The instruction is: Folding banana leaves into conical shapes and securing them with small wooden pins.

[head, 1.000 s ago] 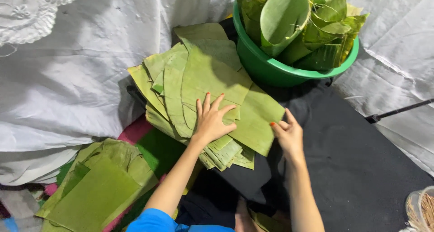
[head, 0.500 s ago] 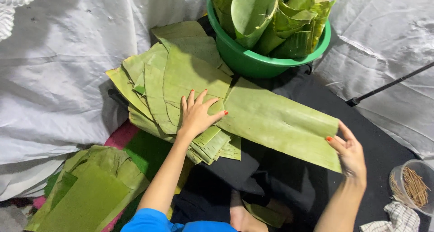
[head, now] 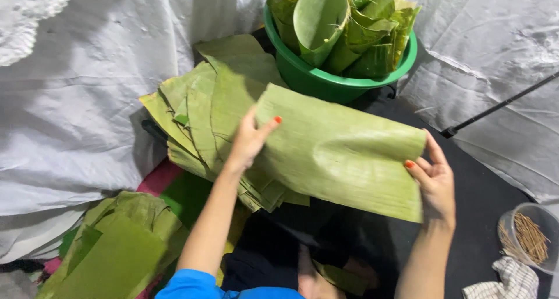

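Note:
I hold one long green banana leaf sheet (head: pixel 338 150) stretched between both hands, lifted a little above a pile of flat banana leaves (head: pixel 215 110). My left hand (head: pixel 249 139) pinches the sheet's left end, thumb on top. My right hand (head: pixel 434 179) grips its right end, fingers curled round the edge. The pile fans out on the ground beneath and left of the sheet.
A green plastic basin (head: pixel 326 78) full of rolled leaves stands behind the pile. A second heap of folded leaves (head: pixel 110 246) lies at lower left. White sheeting (head: pixel 75 112) covers the left and right. A clear tub of thin sticks (head: pixel 527 238) and a cloth (head: pixel 506 278) sit at lower right.
The sheet was unfolded to the right, then lifted off the pile. My left hand went from pressing flat on the pile to gripping the sheet's left end.

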